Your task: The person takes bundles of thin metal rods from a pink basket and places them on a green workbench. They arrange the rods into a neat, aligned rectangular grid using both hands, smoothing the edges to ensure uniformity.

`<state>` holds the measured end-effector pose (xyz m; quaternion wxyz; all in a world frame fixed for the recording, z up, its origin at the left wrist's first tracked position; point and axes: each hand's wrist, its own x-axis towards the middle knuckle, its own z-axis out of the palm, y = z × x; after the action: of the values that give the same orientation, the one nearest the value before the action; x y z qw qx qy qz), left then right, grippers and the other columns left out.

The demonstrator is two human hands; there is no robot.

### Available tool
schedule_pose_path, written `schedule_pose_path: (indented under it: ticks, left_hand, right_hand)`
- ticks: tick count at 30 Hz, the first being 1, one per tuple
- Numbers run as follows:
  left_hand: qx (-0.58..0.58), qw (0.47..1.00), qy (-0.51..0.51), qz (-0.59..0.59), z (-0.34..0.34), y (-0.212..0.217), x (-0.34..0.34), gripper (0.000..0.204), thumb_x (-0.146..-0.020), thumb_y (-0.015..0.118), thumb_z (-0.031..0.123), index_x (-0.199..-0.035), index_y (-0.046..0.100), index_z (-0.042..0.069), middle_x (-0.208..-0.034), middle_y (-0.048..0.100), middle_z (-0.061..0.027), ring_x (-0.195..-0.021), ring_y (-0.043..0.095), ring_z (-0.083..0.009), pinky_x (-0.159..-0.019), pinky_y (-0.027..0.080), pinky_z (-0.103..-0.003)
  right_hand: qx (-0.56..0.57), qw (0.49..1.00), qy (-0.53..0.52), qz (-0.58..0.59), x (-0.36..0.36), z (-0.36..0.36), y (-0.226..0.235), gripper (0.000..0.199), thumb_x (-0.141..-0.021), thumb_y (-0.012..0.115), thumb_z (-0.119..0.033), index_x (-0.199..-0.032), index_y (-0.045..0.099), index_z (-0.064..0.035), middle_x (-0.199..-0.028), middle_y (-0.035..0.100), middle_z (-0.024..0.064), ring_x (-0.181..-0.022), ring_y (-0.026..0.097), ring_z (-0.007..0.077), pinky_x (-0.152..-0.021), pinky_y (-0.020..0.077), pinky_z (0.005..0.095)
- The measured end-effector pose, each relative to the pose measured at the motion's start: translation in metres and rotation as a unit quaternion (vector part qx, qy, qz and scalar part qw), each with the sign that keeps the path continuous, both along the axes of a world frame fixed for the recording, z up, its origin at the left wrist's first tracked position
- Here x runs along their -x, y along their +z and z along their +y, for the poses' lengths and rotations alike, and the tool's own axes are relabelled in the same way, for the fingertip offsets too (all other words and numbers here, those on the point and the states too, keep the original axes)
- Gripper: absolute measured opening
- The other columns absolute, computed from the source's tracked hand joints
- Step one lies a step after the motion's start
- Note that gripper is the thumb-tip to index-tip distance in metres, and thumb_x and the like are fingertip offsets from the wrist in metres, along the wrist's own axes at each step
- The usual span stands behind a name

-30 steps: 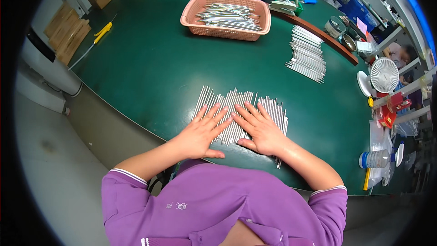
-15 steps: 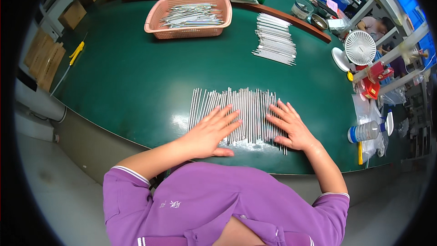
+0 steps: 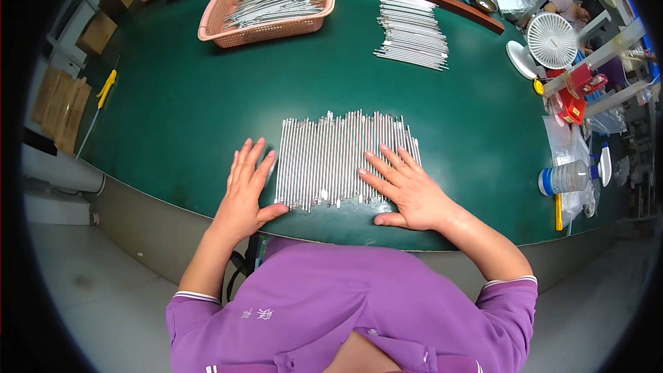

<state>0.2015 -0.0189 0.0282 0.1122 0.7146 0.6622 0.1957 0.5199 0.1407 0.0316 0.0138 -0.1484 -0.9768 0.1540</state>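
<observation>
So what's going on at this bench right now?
A person in a purple top has a flat row of thin metal rods laid side by side on the green table. The left hand lies flat at the row's left edge, and the right hand rests open on its right part. Farther back are a pink basket of similar rods and another loose pile.

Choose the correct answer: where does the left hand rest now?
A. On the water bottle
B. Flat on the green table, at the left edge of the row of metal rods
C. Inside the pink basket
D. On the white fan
B: the left hand lies flat on the green table, beside the left end of the row of metal rods.
</observation>
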Motion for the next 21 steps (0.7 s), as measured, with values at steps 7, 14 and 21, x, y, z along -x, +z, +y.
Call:
schedule_pose_path:
  ticks: [7,14,21]
  left_hand:
    - [0.0,1.0,0.019,-0.01,-0.01,-0.001,0.002,0.106,-0.068,0.076,0.06,-0.149,0.037,0.006,-0.157,0.03,-0.0166,-0.147,0.021,-0.0398,-0.119,0.017,-0.054]
    - [-0.014,0.997,0.075,-0.031,-0.016,-0.002,0.013,0.1,-0.063,0.087,0.038,-0.146,0.041,0.007,-0.15,0.038,-0.0137,-0.143,0.031,-0.0366,-0.113,0.029,-0.05]
    - [-0.048,0.992,0.114,-0.021,-0.026,-0.011,0.034,0.088,-0.071,0.082,0.039,-0.143,0.044,0.006,-0.143,0.044,-0.0128,-0.138,0.036,-0.0363,-0.111,0.031,-0.049]
  right_hand:
    - [-0.013,1.0,0.0,-0.008,0.029,-0.013,-0.003,0.09,-0.084,0.057,-0.068,-0.153,0.033,-0.0155,-0.16,0.026,0.0131,-0.149,0.016,0.0408,-0.12,0.011,0.0571]
    - [0.017,1.0,0.0,-0.004,0.062,-0.022,-0.002,0.097,-0.081,0.063,-0.065,-0.155,0.029,-0.0133,-0.161,0.022,0.0172,-0.149,0.012,0.0424,-0.12,0.0075,0.0583]
    - [0.012,1.0,0.015,0.014,0.111,-0.032,-0.004,0.1,-0.079,0.066,-0.064,-0.154,0.028,-0.0103,-0.16,0.023,0.0189,-0.148,0.014,0.0449,-0.119,0.0088,0.0594]
